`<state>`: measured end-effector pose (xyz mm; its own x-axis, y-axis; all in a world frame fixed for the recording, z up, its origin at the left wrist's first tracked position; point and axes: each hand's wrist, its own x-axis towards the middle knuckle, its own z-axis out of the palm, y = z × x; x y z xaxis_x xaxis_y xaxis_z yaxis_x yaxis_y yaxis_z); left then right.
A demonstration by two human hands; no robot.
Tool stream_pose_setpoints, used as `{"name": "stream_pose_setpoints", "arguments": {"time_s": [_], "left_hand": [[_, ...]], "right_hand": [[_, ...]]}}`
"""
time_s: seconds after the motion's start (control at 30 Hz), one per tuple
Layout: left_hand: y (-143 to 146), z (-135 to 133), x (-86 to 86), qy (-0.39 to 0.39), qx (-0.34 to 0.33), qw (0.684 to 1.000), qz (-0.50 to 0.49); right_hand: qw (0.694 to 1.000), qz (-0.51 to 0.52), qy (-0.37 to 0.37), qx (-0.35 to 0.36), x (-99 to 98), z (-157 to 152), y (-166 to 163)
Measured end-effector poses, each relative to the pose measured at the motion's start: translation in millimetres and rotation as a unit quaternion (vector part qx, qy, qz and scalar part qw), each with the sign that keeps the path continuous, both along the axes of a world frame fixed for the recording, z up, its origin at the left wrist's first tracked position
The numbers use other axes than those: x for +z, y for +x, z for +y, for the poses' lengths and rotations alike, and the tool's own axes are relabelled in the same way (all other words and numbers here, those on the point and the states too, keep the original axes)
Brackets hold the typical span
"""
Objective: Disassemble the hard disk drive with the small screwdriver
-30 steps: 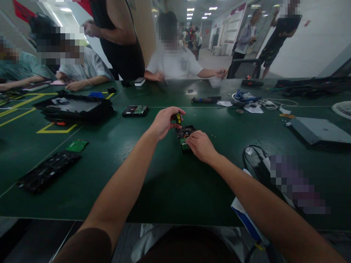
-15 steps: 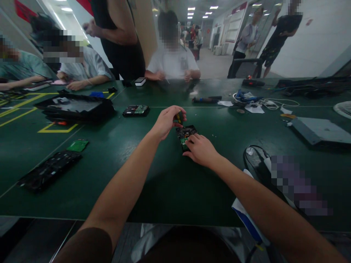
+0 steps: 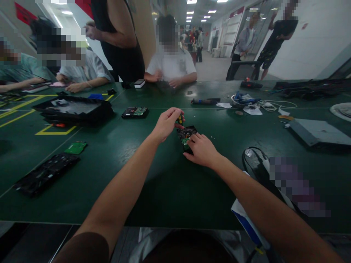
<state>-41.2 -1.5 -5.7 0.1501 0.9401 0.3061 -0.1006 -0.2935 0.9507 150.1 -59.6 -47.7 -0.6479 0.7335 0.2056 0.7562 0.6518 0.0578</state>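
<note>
A hard drive (image 3: 187, 130) with a black underside and a green circuit board lies on the green table in front of me. Over its far left end, my left hand (image 3: 166, 123) is closed around a black-and-yellow screwdriver handle (image 3: 180, 119) held upright; its tip is too small to make out. My right hand (image 3: 202, 149) grips the near right side of the drive, fingers over the circuit board and thumb at the near edge. Part of the drive is hidden under those fingers.
Another hard drive (image 3: 135, 112) lies further off to the left, near a black tray (image 3: 79, 109). A green circuit board (image 3: 76, 147) and a long black part (image 3: 46, 174) are at left. Cables (image 3: 246, 98) and a grey metal box (image 3: 319, 133) are at right. Several people are around the table.
The view has shifted slightly. My left hand has turned a little around the screwdriver, showing more of its yellow handle. My right hand stays on the drive. The person opposite has moved their hands.
</note>
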Motion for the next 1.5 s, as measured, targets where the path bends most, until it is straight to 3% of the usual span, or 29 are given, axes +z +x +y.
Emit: {"name": "stream_pose_setpoints", "arguments": {"time_s": [0.33,0.5,0.77,0.93,1.23,1.5], "left_hand": [[12.6,7.3,6.0,0.032,0.047,0.996,0.066],[9.4,3.2,4.1,0.032,0.026,0.998,0.057],[1.3,0.2,4.7,0.017,0.011,0.999,0.028],[3.3,0.9,1.8,0.032,0.011,0.999,0.031],[1.3,-1.8,3.6,0.123,0.038,0.983,0.133],[-4.4,0.2,4.8,0.103,0.033,0.982,0.154]], "right_hand": [[0.991,0.088,0.035,-0.095,-21.6,-1.9,-16.1],[0.986,0.113,-0.005,-0.124,-26.0,5.4,-0.5],[0.979,0.145,-0.105,-0.102,-28.3,18.9,30.9],[0.979,0.144,-0.095,-0.107,-30.4,17.2,25.6],[0.982,0.135,-0.080,-0.102,-32.3,24.3,28.2],[0.978,0.185,-0.094,-0.038,-38.9,37.0,46.1]]}}
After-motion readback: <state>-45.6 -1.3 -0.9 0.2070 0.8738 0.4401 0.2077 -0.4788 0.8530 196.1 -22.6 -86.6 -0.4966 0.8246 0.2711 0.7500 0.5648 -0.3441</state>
